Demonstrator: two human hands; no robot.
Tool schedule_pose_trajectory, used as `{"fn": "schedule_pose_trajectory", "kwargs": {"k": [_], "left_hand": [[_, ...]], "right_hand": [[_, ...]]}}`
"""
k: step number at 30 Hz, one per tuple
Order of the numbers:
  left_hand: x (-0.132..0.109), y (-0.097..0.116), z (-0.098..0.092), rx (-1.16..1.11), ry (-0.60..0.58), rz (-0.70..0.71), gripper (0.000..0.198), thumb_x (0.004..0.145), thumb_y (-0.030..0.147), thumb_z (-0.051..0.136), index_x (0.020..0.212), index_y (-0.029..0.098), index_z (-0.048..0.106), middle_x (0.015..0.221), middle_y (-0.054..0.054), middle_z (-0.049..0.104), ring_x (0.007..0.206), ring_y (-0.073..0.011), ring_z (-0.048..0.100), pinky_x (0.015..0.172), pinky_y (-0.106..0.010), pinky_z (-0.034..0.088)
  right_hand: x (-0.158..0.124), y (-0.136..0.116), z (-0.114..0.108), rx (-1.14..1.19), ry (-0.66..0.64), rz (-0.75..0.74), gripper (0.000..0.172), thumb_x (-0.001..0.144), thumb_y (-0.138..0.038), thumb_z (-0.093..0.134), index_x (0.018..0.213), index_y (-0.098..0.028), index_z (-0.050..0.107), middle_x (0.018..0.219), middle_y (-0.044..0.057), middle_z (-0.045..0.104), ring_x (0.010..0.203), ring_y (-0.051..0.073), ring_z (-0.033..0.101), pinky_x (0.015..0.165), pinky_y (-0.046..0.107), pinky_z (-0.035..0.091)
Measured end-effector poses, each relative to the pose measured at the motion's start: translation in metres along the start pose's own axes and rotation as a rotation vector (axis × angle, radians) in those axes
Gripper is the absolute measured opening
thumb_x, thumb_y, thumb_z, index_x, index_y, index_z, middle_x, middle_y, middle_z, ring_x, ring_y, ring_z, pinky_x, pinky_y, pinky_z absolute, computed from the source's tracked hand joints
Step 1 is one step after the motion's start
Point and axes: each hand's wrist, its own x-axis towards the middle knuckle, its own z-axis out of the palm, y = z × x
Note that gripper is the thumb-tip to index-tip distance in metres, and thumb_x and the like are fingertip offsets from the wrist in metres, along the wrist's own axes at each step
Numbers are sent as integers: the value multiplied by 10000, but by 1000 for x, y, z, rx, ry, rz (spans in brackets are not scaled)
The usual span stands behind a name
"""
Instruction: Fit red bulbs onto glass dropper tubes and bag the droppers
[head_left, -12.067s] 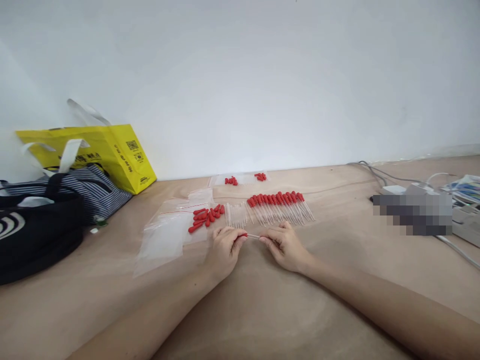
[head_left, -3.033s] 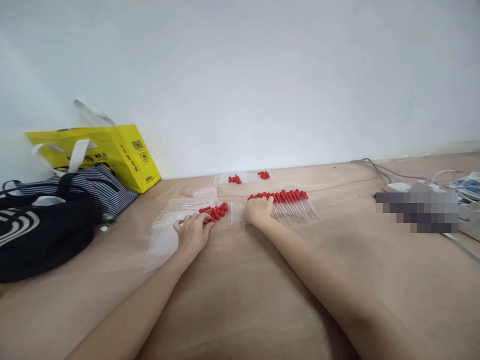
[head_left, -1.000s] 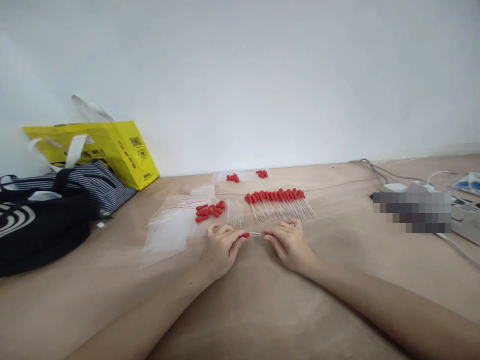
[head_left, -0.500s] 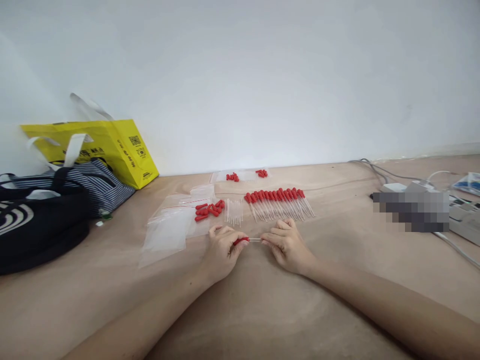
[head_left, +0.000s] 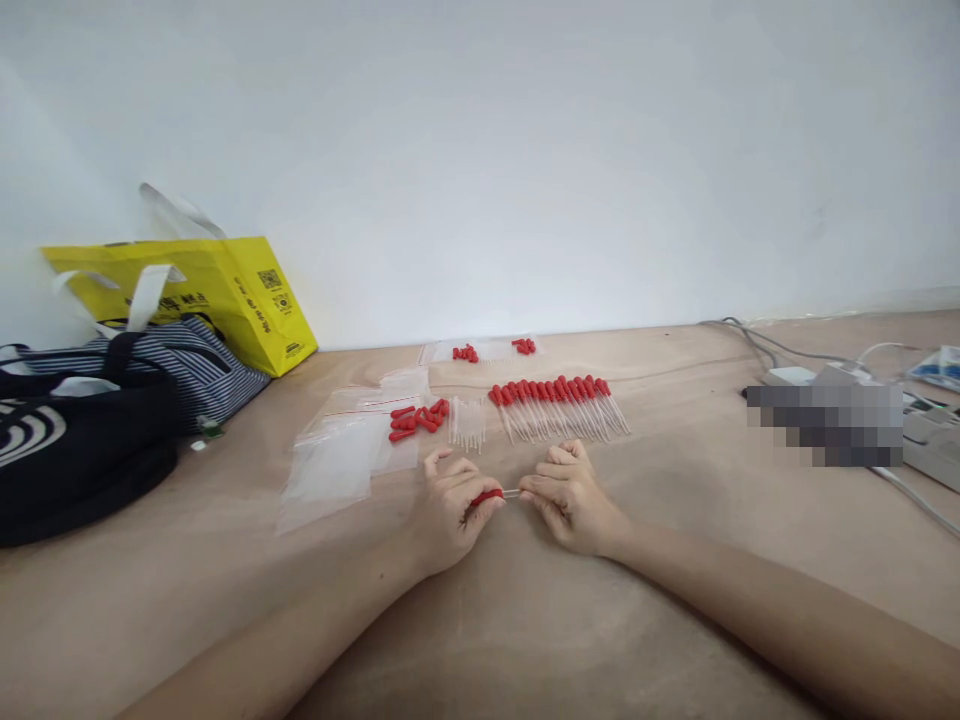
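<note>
My left hand (head_left: 455, 512) is closed around a red rubber bulb (head_left: 489, 496), gripped between thumb and fingers. From the bulb a thin clear glass tube (head_left: 511, 494) runs to the right. My right hand (head_left: 568, 500) pinches the tube's other end, so bulb and tube lie in one line between the hands. Whether the tube sits inside the bulb is hidden by my fingers. Just beyond the hands lies a row of droppers (head_left: 559, 408) with red bulbs and clear tubes. Left of them are loose glass tubes (head_left: 468, 425) and several loose red bulbs (head_left: 420, 418).
Clear zip bags (head_left: 334, 470) lie left of the loose bulbs. Farther back are more bagged red bulbs (head_left: 466, 354). A yellow bag (head_left: 281, 310), a striped bag (head_left: 206, 375) and a black bag (head_left: 90, 450) stand at left. Cables (head_left: 742, 335) and a blurred-out object (head_left: 825, 425) are at right.
Both hands have come slightly nearer the front edge of the table, and the left has shifted a little right. Less tube shows between them. The row of droppers has not moved.
</note>
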Motion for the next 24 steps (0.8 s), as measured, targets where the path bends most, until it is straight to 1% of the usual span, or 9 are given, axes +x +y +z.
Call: {"fn": "schedule_pose_trajectory", "kwargs": {"k": [6,11,15,20,22,24], "left_hand": [[0,1,0,14,-47,10,157,808,264,435,745,210,569,635,27,625,716,-146,538,917,-413,165],[1,1,0,17,-48,38,166,814,276,436,739,208,567,628,36,625,723,-142,544,922,-406,152],[3,0,0,22,-34,31,153,816,271,447,753,207,571,662,37,638,728,-135,545,921,-409,139],[7,-10,-4,40,9,7,137,822,284,464,788,215,578,707,36,648,762,-139,539,916,-420,124],[7,-14,-6,55,6,11,144,829,286,459,789,224,582,729,35,652,787,-145,533,924,-428,103],[7,-18,-8,77,-2,13,164,836,296,447,781,237,590,767,33,654,816,-152,527,929,-433,90]], "right_hand": [[1,0,2,31,-17,-8,237,820,-207,389,711,-165,595,552,7,495,633,129,367,648,299,229],[0,0,4,17,-33,-20,252,827,-215,388,676,-163,583,545,8,492,631,131,361,634,291,225],[2,1,4,24,-34,-7,229,836,-224,391,765,-166,601,591,14,534,651,134,370,637,287,228],[5,3,0,-13,-96,29,209,848,-230,398,896,-188,597,725,20,598,729,141,420,680,302,225],[4,3,-2,-72,-100,40,196,837,-235,423,895,-200,607,742,24,599,743,145,429,689,310,220],[3,3,-1,-137,-111,55,186,824,-247,445,844,-202,624,728,27,593,735,149,430,676,310,221]]}}
